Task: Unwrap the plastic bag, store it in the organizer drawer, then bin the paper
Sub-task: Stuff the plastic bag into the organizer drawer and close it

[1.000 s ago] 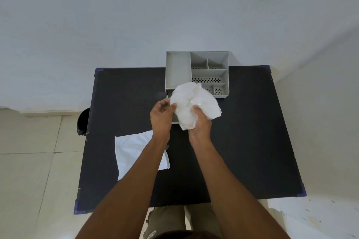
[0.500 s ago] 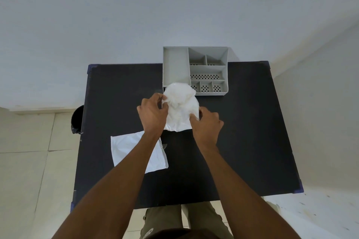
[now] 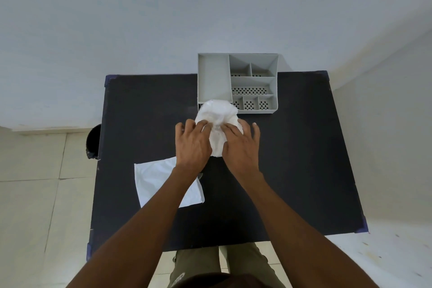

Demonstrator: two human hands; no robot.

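A crumpled white plastic bag (image 3: 217, 119) lies bunched on the black table (image 3: 292, 159), just in front of the grey organizer (image 3: 214, 79). My left hand (image 3: 192, 145) presses on its left side, fingers spread. From the right, my right hand (image 3: 242, 145) pushes down on it, fingers on top of the bag. A flat white sheet of paper (image 3: 159, 177) lies on the table at the left, partly under my left forearm. The organizer's drawer is hidden behind the bag.
The organizer has several open compartments and stands at the table's far edge against a white wall. A dark bin (image 3: 94, 145) sits on the tiled floor beside the table's left edge. My legs show below the near edge.
The bag was held up in both hands a second ago. Now it is down on the table and squashed smaller, with both hands pressing on it.
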